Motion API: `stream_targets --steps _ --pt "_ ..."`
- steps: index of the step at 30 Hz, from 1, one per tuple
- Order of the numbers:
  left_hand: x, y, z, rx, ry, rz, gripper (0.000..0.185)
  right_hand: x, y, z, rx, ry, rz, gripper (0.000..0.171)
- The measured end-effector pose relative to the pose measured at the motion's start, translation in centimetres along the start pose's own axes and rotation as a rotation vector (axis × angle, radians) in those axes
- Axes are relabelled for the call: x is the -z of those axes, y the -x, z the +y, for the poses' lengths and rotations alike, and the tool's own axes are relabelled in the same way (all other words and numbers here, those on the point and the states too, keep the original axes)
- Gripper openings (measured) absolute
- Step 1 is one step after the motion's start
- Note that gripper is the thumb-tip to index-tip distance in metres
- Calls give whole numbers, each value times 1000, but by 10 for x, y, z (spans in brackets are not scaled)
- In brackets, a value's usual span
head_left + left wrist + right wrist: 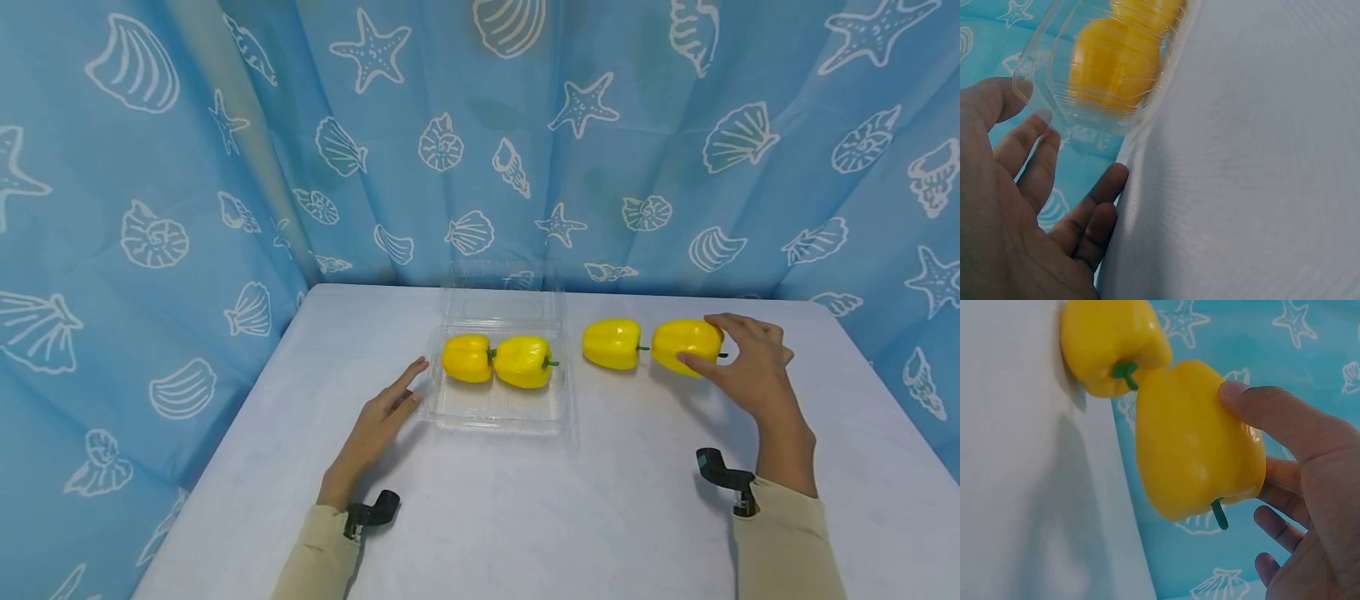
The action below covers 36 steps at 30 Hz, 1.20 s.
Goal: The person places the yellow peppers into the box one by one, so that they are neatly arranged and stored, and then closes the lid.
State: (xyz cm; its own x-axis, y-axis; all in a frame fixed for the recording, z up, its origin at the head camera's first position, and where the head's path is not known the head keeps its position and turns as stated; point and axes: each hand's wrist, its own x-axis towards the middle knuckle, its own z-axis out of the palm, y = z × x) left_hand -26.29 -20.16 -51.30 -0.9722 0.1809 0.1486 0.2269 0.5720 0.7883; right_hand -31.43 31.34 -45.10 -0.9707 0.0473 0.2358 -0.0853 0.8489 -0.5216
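Both arms wear long sleeves of a plain beige cloth, ending at the wrists. Just behind the left hand (pixel 378 421), a small black camera mount (pixel 370 512) sits on the cuff. Behind the right hand (pixel 753 367), a similar black mount (pixel 724 478) has a teal patch on top.

No readable txt, labels or nos. on anything in view.

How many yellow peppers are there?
4. Two yellow bell peppers lie inside the clear plastic box; one lies on the white table; the right hand grips the last.
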Motion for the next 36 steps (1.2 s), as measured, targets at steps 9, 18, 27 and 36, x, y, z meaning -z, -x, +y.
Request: stream_targets --steps 9,18,27,36 --pt "1 -2 -1 -22 -1 8 51 1 -1 -18 68 -5 43 77" --pt "2 -1 1 -11 2 4 51 1 1 -31 97 -26 58 74" --pt "1 -1 -1 -9 7 9 50 -1 5 -41 123 -55 64 74" --pt "-1 0 -3 -5 -1 11 50 -1 8 -52 145 -91 78 74"
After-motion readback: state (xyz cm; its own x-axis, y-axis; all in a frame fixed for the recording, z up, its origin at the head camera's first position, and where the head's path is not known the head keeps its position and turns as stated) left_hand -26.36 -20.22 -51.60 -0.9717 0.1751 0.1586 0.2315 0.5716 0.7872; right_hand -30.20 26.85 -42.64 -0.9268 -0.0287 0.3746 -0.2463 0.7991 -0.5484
